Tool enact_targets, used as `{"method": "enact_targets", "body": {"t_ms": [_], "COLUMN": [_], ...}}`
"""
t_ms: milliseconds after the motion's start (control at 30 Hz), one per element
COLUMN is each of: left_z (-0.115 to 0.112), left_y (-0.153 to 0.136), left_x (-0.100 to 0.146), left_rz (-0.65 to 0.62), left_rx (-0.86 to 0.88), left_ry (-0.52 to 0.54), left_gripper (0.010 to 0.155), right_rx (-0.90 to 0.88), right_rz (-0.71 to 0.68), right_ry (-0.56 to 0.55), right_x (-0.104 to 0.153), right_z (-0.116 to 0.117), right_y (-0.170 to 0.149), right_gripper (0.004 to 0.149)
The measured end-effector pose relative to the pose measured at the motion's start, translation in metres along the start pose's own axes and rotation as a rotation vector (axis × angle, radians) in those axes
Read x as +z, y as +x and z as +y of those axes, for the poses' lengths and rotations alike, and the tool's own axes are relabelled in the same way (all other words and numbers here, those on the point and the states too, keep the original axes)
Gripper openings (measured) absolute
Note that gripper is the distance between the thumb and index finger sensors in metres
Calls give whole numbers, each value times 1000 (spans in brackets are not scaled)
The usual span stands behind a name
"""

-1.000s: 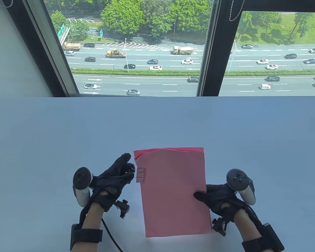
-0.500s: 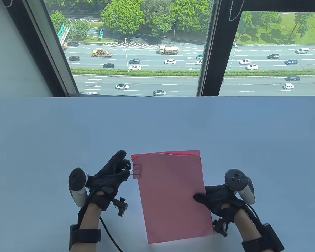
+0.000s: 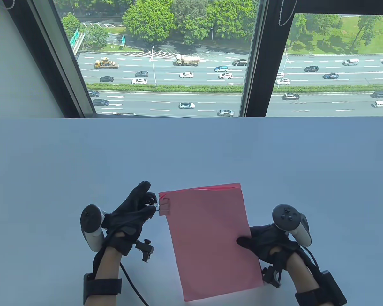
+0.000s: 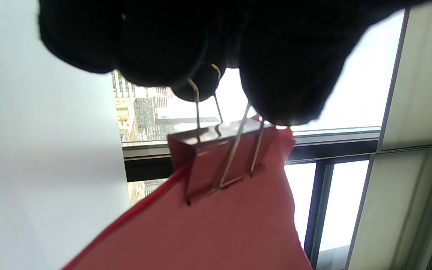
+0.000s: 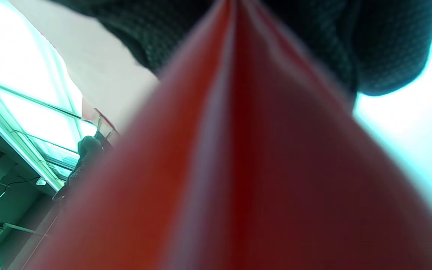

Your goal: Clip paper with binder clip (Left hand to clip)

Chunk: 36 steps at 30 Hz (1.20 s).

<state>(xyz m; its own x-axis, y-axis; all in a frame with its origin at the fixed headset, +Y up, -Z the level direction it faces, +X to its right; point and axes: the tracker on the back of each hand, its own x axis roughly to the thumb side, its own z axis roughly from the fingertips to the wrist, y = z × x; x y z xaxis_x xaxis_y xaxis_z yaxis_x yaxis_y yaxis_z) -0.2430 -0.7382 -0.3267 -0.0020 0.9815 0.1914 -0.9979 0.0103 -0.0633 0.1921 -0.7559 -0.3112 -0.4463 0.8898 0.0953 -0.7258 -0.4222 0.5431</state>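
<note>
A stack of pink paper (image 3: 210, 239) is held above the white table (image 3: 191, 149), tilted a little. A pink binder clip (image 3: 164, 206) sits on its left edge near the top corner; the left wrist view shows its body (image 4: 216, 157) over the paper's edge (image 4: 208, 232). My left hand (image 3: 146, 204) pinches the clip's wire handles (image 4: 234, 146) between thumb and fingers. My right hand (image 3: 258, 242) grips the paper's right edge, thumb on top. The right wrist view shows the paper (image 5: 238, 180) close up and blurred.
A large window (image 3: 166, 57) stands behind the table's far edge, with dark frame posts (image 3: 258, 57). Cables (image 3: 131, 283) trail from my left wrist at the near edge.
The paper has turned slightly, its bottom swinging right and down. My left hand and the clip have moved a little left and up toward the paper's top-left corner. The right hand has barely moved.
</note>
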Motion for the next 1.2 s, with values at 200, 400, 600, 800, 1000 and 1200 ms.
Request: {"method": "enact_targets", "body": {"t_ms": [200,400,600,800,1000,1200], "left_z": [1,-1,-4,-13,-21,-28], "left_y": [0,-1,-2,13,24,25], "left_x": [0,1,2,9,15,16], "left_rz": [-7,9,35,-40,-91,-105], "left_rx": [6,-10,-75,-425,-692,-796], "left_ry": [8,-10,-16,64,75,47], "left_gripper": [78,79,74,81,80,84], "right_rx": [13,16,-15,-71,-98,-150], "right_rz": [9,14,-1,70,210,273], "right_ry": [20,26,-22,-96,-138,-170], "right_x": [0,0,1,0,-6,-7], "right_z": [-1,-1,-4,-10,-13,-16], "right_y": [0,0,0,-6,-19,-26], "right_gripper": [42,42,42,43,44,44]}}
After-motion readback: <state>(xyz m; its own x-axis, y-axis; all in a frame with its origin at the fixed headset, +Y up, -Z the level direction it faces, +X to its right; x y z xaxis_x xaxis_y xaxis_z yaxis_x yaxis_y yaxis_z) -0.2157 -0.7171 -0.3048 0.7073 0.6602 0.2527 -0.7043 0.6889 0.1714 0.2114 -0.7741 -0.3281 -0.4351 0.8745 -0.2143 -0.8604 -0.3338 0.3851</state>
